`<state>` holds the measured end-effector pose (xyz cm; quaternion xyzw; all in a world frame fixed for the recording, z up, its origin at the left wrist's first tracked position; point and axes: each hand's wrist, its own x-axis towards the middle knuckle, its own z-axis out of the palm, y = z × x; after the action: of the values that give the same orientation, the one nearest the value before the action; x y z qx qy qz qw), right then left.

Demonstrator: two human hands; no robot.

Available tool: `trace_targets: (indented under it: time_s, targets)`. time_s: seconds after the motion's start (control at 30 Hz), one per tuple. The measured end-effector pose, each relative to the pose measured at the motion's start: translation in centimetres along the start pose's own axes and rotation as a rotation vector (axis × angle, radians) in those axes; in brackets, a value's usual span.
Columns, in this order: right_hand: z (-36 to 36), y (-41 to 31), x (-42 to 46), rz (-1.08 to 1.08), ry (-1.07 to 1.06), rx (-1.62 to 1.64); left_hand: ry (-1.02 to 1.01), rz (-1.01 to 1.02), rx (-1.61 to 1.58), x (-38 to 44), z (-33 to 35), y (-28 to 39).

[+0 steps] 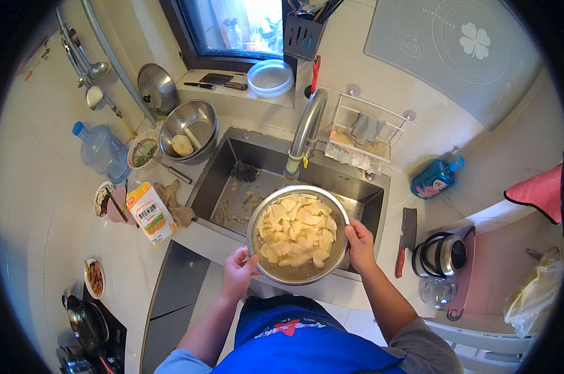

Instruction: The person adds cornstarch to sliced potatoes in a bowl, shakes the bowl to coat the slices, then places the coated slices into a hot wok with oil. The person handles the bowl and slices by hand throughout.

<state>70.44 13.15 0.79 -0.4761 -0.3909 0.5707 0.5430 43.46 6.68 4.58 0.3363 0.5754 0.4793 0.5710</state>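
Both hands hold a round stainless steel bowl point(289, 276) over the front edge of the sink. My left hand point(239, 273) grips its lower left rim, and my right hand point(360, 245) has the right rim between thumb and fingers. Pale yellow slices point(296, 226), which look like potato, fill much of the bowl; liquid seems to lie around them. Behind the bowl, the steel sink point(233, 196) has peel scraps and a dark scrubber point(245, 171) on its floor. The curved faucet point(305, 126) stands just beyond the bowl's far rim.
A cleaver point(406, 238) with a red handle lies right of the sink, beside a steel flask point(443, 255). Left of it are nested metal bowls point(193, 117), a strainer point(179, 175), a printed packet point(152, 214) and a brown cloth point(172, 201). A wok point(85, 325) sits at lower left.
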Motion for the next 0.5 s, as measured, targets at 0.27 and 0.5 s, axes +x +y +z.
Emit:
trace_targets:
  time_s: [0.27, 0.5]
  targets:
    - [-0.9, 1.9, 0.3, 0.036, 0.038, -0.064, -0.004, -0.058, -0.025, 0.6, 0.1, -0.7]
    - [-1.6, 2.9, 2.3, 0.116, 0.036, -0.097, -0.043, -0.021, 0.028, 3.3, -0.3, -1.8]
